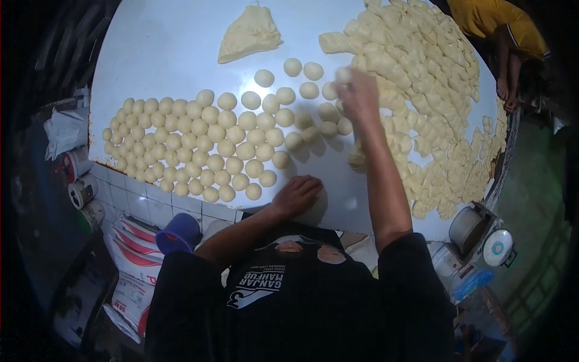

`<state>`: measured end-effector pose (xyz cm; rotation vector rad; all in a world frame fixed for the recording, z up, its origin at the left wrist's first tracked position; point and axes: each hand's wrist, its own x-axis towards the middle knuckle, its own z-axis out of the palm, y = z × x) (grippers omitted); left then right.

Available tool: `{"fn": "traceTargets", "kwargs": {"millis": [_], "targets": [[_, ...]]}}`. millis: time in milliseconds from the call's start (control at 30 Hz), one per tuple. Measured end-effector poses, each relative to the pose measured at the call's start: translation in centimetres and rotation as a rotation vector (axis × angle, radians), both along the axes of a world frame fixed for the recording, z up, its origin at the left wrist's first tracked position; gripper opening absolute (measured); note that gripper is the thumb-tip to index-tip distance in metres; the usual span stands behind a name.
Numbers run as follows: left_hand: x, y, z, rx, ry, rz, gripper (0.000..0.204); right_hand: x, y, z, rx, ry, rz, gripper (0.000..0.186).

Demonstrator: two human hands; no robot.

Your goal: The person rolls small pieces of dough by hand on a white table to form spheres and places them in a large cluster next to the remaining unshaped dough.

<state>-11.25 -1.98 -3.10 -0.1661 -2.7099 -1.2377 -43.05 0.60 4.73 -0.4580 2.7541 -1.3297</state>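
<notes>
My right hand [360, 99] reaches far over the white table, smeared by motion. A pale dough ball [344, 75] shows at its fingertips and appears to be in its grip. Close to the table's near edge, my left hand [297, 196] rests on the surface with its fingers curled under. Whatever lies beneath that palm is hidden. Many smooth dough balls [226, 148] spread in loose rows to the left, with a few under and beside my right forearm. On the right lies a big heap of cut dough pieces [416, 66], reaching close to my right arm.
A large dough slab [250, 36] lies at the table's far side. Another person [500, 30] in yellow is beyond the right edge. Below the table are a blue bucket [180, 233], printed sacks [134, 289] at left, and a metal pot [467, 229] at right.
</notes>
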Motion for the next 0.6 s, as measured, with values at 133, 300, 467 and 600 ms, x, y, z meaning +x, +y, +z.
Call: {"fn": "traceTargets", "kwargs": {"millis": [133,300,467,600], "targets": [[1.4,-0.5,-2.2,-0.005,0.03,-0.01,0.045,4.2,1.7,3.0,0.057,0.219,0.127,0.048],[-0.3,-0.1,-0.3,-0.041,0.004,-0.064,0.047,22.1,19.6,-3.1,0.32,-0.047,0.458,0.039],[-1.5,0.0,0.5,-0.044,-0.085,-0.075,0.041,19.8,24.4,-5.2,0.235,-0.054,0.25,0.052],[-2.6,2.5,3.3,-0.019,-0.094,0.093,0.036,13.0,19.2,-4.9,0.064,0.02,0.261,0.067]]}}
